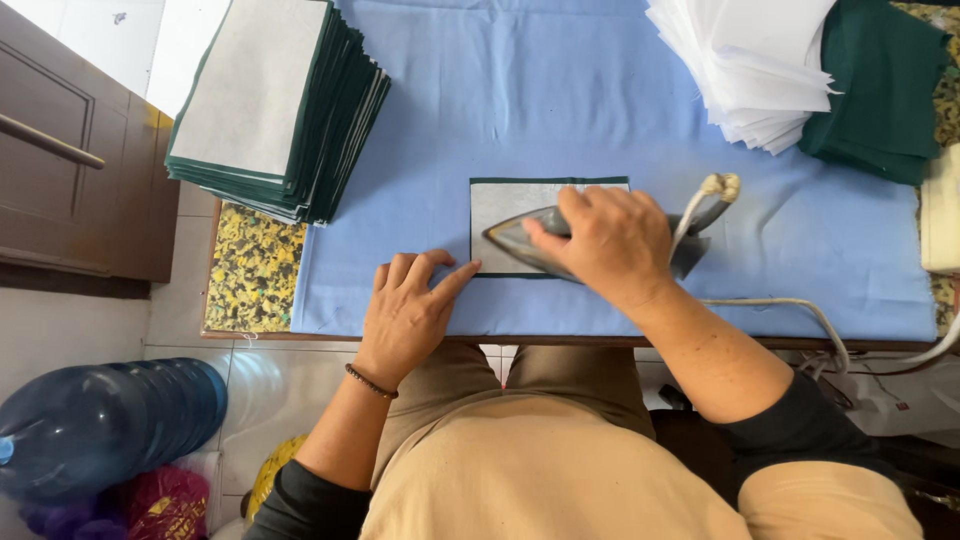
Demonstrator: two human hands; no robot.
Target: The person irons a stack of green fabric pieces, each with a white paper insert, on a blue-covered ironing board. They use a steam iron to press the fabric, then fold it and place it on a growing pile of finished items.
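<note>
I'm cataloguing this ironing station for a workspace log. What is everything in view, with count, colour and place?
Iron: one, grey, on the fabric piece, mid-table.
Fabric piece: one, green edge with grey-white facing, centre of the cloth.
Table cloth: one, light blue, covering the table.
Finished stack: one pile, green with grey-white tops, top left.
White sheets: one pile, top right.
Green fabric: one pile, dark green, far right.
Cord: one, white, running off the right edge.
Foam padding: speckled yellow, showing at the table's left end.
Water bottle: one, blue, on the floor at left.
Left hand: flat on the cloth, touching the piece's corner.
Right hand: gripping the iron.
</note>
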